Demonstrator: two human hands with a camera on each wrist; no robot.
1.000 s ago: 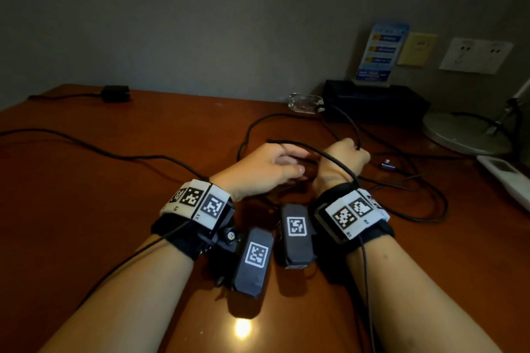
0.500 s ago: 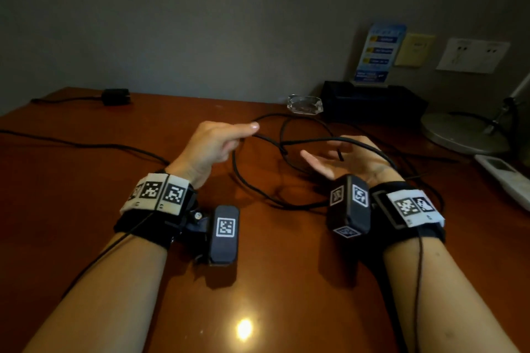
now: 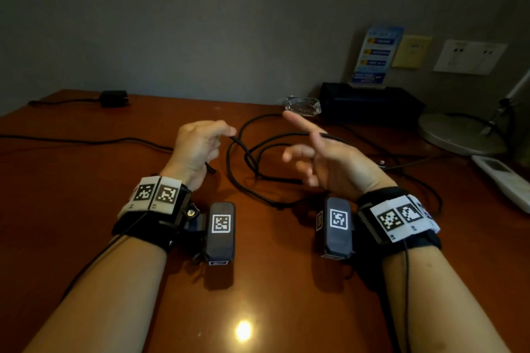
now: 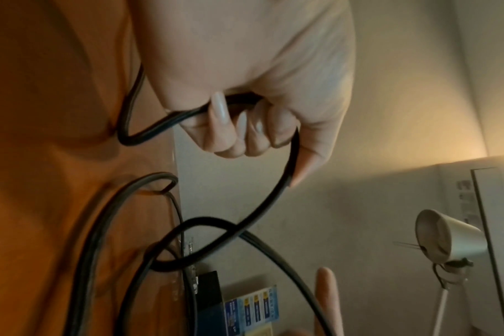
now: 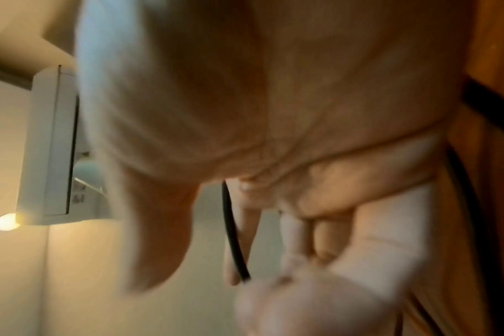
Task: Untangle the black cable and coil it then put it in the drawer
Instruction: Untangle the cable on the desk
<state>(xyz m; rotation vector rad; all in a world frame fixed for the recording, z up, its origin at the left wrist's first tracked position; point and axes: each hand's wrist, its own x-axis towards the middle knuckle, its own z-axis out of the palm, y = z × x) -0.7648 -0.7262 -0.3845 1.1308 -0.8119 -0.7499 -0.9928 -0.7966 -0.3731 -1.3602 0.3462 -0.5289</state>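
Observation:
The black cable [image 3: 252,163] lies in loose crossing loops on the brown desk [image 3: 258,281] between my hands. My left hand [image 3: 198,146] holds it in a fist, and one strand leaves the fist toward the loops. In the left wrist view the curled fingers [image 4: 230,127] wrap the cable [image 4: 273,193], which runs down to a crossing loop. My right hand [image 3: 324,163] is lifted with palm turned inward and fingers spread, index raised. A strand passes across it near the thumb; the blurred right wrist view shows the cable [image 5: 233,238] between thumb and straight fingers. No drawer is in view.
At the back right stand a black box [image 3: 370,100] with a blue card [image 3: 375,54], a glass ashtray [image 3: 303,106], a lamp base [image 3: 459,135] and a white remote [image 3: 504,178]. A black adapter [image 3: 113,98] and a thin cable [image 3: 86,140] lie far left.
My hands have drawn apart from where they met over the tangle. The left hand pulled its strand leftward, and the right hand released its grip and spread its fingers.

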